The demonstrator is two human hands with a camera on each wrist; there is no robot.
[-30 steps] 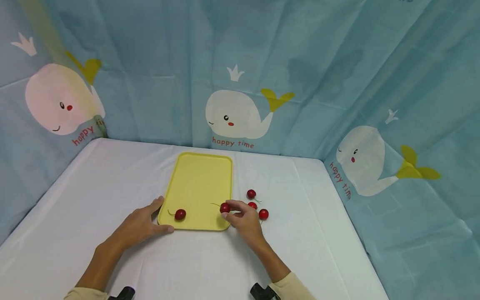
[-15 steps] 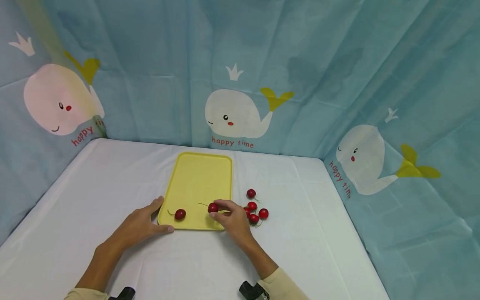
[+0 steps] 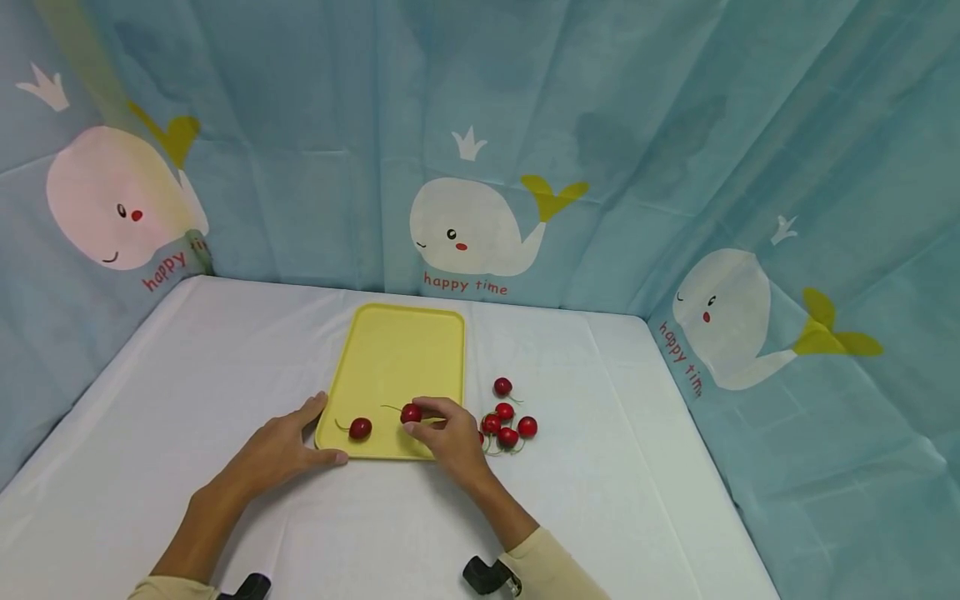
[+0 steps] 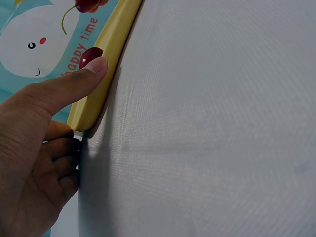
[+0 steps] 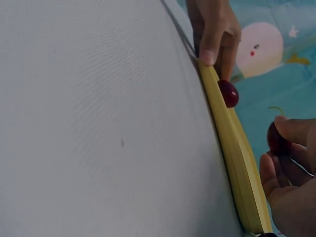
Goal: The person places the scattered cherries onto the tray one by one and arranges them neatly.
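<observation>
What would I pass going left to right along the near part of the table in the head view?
Left hand → cherry on the tray → cherry pinched by the right hand → right hand → loose cherries on the cloth.

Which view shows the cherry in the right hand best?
Head view: the held cherry shows whole, pinched by the right hand over the yellow tray. Right wrist view shows it at the frame edge, partly behind fingertips. In the left wrist view one cherry sits cropped at the top edge; whether it is this one is unclear.
</observation>
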